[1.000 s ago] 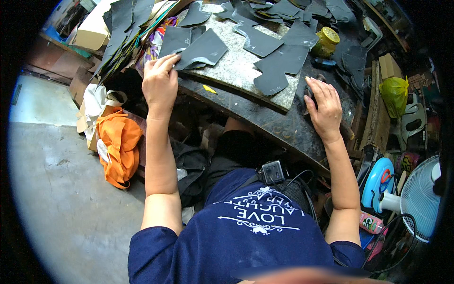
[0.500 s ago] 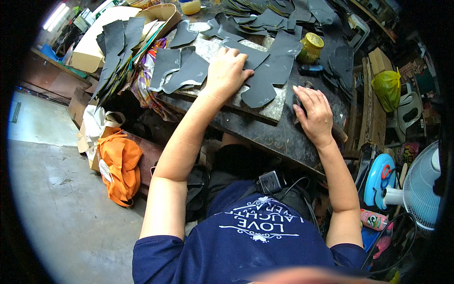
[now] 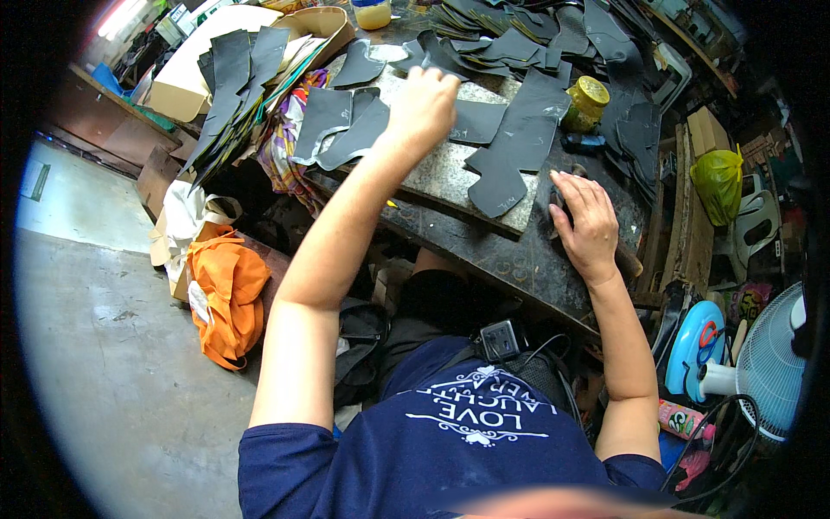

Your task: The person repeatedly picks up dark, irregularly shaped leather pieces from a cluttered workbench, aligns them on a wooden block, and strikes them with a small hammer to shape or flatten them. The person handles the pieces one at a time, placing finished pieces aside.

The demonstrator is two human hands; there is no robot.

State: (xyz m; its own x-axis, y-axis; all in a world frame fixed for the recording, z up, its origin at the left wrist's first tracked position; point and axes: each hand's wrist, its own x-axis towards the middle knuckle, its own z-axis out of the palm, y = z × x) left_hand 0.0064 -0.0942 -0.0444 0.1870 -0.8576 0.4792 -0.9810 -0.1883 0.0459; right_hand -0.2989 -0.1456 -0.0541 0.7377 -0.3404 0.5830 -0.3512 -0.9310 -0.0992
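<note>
My left hand [image 3: 421,108] is above the pale speckled slab [image 3: 432,186], its fingers closed. The edge of a dark sheet piece [image 3: 443,59] shows just beyond the fingertips; what they pinch, if anything, is hidden. Beside that hand lie a small black cut piece [image 3: 475,122] and a long, angled black piece [image 3: 519,130] with white marks. On its other side are black pieces [image 3: 356,138] with whitish edges. My right hand [image 3: 590,227] rests open on the dark table [image 3: 527,268], fingers stretched and slightly bent. A wooden handle [image 3: 628,259] sticks out beside its wrist.
A yellow-stained jar [image 3: 587,102] stands behind my right hand, near a small dark object [image 3: 584,143]. Stacked black pieces lie at the back [image 3: 510,43] and left [image 3: 238,95]. An orange cloth bag [image 3: 226,294] hangs at left; a fan [image 3: 769,363] stands at right.
My left hand has lifted off the small black piece and moved slightly farther back, uncovering more of that piece. My right hand stays beside the slab. The whole view has shifted slightly.
</note>
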